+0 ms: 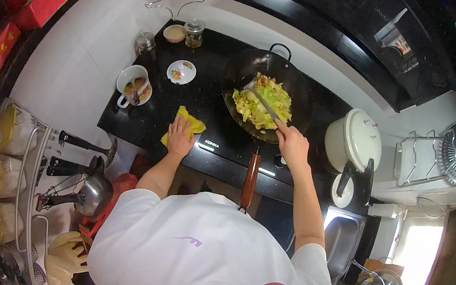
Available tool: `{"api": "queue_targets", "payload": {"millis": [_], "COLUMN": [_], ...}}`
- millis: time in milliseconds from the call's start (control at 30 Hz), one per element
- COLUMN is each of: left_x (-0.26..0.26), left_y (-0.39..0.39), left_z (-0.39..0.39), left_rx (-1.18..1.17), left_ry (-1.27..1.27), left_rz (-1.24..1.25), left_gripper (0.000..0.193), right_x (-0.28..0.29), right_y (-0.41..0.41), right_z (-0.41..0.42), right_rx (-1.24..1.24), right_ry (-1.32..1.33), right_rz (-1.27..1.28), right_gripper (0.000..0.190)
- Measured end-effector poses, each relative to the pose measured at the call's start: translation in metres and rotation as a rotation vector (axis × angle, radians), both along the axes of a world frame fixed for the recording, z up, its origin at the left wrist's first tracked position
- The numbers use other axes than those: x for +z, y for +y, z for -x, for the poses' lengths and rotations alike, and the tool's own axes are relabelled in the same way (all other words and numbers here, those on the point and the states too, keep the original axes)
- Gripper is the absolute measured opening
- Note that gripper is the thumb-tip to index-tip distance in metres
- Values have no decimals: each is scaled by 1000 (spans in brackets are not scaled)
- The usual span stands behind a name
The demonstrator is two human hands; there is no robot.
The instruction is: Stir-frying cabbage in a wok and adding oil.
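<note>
My right hand (293, 145) grips the handle of a metal spatula (266, 105), whose blade reaches into chopped cabbage (273, 94). The cabbage sits in a dark wok (245, 68) on the black cooktop, with browned bits at its far side. A brown wooden handle (251, 176) on the wok points back toward my body; no hand is on it. Flat on a yellow cloth (190, 123), my left hand (180, 138) rests near the front edge of the black counter, left of the wok. Part of the cloth is hidden under the palm.
Left of the wok stand a lidded-style enamel mug (133, 76) with a spoon in brown liquid, a floral lid (181, 72), a small bowl (174, 33) and a glass jar (193, 35). A white pressure cooker (344, 137) is at right, near a sink (341, 237). A range hood (314, 28) hangs beyond.
</note>
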State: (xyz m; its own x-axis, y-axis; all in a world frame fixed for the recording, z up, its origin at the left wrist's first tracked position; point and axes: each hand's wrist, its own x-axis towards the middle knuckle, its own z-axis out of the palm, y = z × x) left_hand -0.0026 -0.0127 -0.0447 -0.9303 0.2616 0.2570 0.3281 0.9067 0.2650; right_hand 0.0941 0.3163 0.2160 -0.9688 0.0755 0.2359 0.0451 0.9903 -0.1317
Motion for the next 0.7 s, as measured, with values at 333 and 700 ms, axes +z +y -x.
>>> {"api": "queue_targets", "payload": {"millis": [333, 700], "left_x": [-3, -5], "left_y": [-1, -1], "left_z": [-1, 0], "left_rx": [1, 12], "left_ry": [-13, -13], "left_rz": [-45, -23], "left_gripper": [60, 60], "right_x": [86, 118], "right_y": [9, 27], "right_z": [-97, -131], "right_rx": [54, -268], "right_ry": [-36, -282], "right_rz": [-132, 537], "right_gripper": [30, 33]}}
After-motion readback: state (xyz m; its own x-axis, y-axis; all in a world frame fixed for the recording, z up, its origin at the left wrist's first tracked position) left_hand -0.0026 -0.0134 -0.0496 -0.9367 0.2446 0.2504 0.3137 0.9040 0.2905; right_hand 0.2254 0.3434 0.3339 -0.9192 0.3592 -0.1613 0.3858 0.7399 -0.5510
